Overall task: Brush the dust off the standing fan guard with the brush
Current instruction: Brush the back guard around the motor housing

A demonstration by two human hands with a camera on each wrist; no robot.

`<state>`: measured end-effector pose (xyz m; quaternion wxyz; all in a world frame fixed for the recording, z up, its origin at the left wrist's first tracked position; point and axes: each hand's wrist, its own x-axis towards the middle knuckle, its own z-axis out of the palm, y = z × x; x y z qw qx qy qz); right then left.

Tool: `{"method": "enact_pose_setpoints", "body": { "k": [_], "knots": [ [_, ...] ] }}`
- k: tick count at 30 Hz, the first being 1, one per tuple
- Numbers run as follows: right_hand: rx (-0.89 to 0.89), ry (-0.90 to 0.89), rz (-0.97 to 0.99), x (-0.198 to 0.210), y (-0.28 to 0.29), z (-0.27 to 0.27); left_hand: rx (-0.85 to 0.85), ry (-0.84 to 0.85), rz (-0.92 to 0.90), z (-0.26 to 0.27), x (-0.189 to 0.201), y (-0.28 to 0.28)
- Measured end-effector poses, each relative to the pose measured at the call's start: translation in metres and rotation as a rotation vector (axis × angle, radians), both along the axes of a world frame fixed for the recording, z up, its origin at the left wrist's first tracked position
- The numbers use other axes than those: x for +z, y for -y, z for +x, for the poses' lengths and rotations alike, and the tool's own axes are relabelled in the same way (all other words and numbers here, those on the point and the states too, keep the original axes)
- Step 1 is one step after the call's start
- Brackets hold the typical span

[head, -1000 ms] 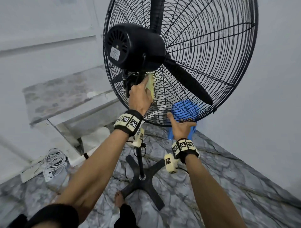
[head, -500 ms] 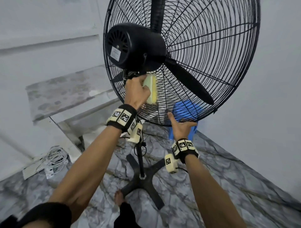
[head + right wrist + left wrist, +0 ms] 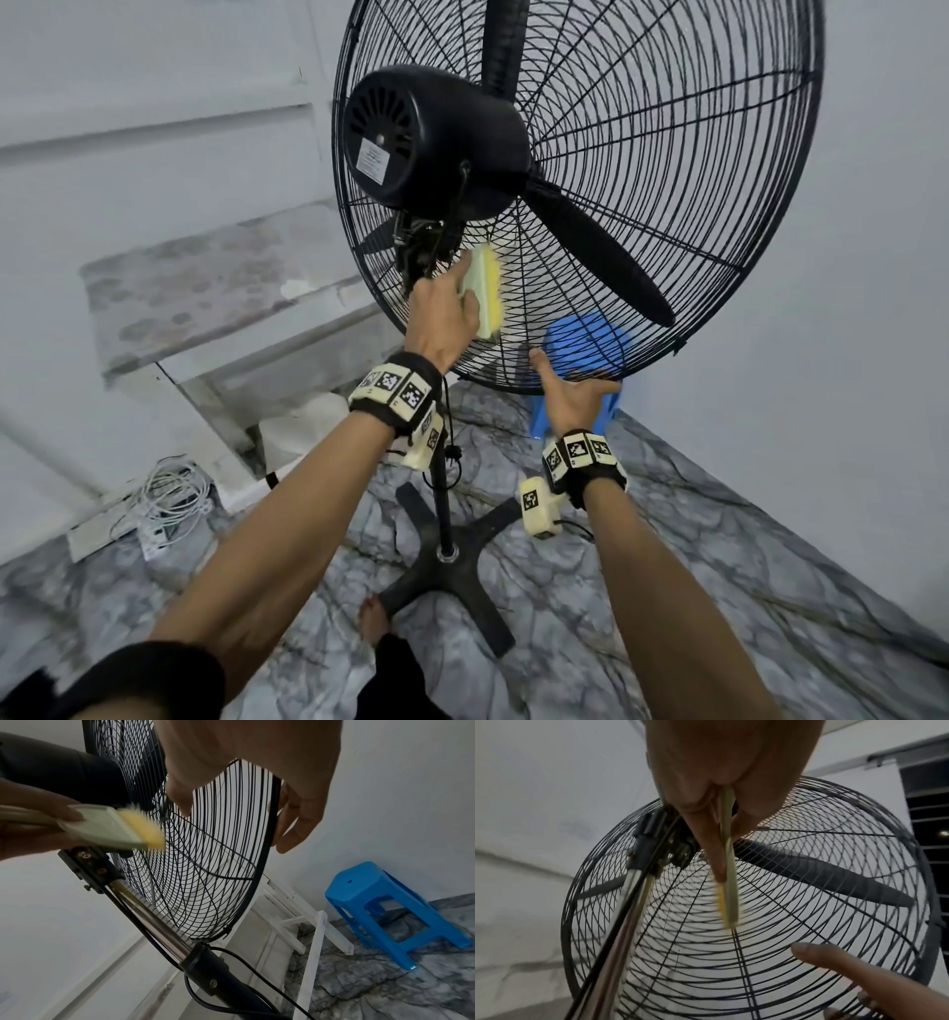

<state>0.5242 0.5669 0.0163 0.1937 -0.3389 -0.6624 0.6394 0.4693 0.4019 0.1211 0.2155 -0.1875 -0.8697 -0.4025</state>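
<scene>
The black standing fan's wire guard (image 3: pixel 642 169) fills the upper head view, with the motor housing (image 3: pixel 426 139) facing me. My left hand (image 3: pixel 441 318) grips a pale flat brush (image 3: pixel 488 288) with yellow bristles. The bristles press on the rear guard wires just below the motor. In the left wrist view the brush (image 3: pixel 729 882) sticks out from between the fingers of the left hand (image 3: pixel 718 770) onto the guard (image 3: pixel 782 943). My right hand (image 3: pixel 570 390) holds the guard's bottom rim (image 3: pixel 267 833), thumb on the near wires, fingers round the far side. The right wrist view shows the brush (image 3: pixel 115 827) side on.
A blue plastic stool (image 3: pixel 380 898) stands behind the fan by the right wall. The fan's pole and cross base (image 3: pixel 452 560) stand on the marbled floor, with my foot (image 3: pixel 375 622) beside the base. White cables and a power strip (image 3: pixel 164 503) lie at the left under a stone step (image 3: pixel 205 277).
My left hand has slid the brush a little up, then down and right along the wires under the motor. More of the brush shows now. My right hand has stayed on the rim.
</scene>
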Motion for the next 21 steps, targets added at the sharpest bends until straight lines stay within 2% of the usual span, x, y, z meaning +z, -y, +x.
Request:
{"method": "enact_pose_setpoints", "body": {
  "k": [2, 7, 12, 14, 17, 19, 21],
  "knots": [
    [-0.018, 0.000, -0.006, -0.001, 0.000, -0.001, -0.035, 0.038, -0.046, 0.003, -0.005, 0.002],
    [-0.016, -0.002, 0.022, -0.004, 0.003, -0.001, 0.001, -0.076, 0.092, 0.004, -0.010, 0.005],
    [-0.052, -0.038, 0.020, -0.005, 0.000, -0.003, -0.041, 0.069, 0.074, 0.021, -0.047, 0.005],
    [-0.061, -0.028, 0.031, -0.006, 0.001, -0.002, -0.020, 0.044, 0.135, 0.021, -0.036, 0.008],
    [-0.035, 0.001, 0.053, -0.006, 0.003, -0.001, 0.022, -0.091, 0.253, 0.012, -0.014, 0.004],
    [-0.038, -0.001, 0.054, -0.004, 0.004, -0.002, 0.038, -0.072, 0.203, 0.008, -0.015, 0.000],
    [-0.058, -0.013, 0.041, -0.001, 0.003, -0.002, 0.001, 0.018, 0.105, 0.009, -0.025, -0.001]
  ]
}}
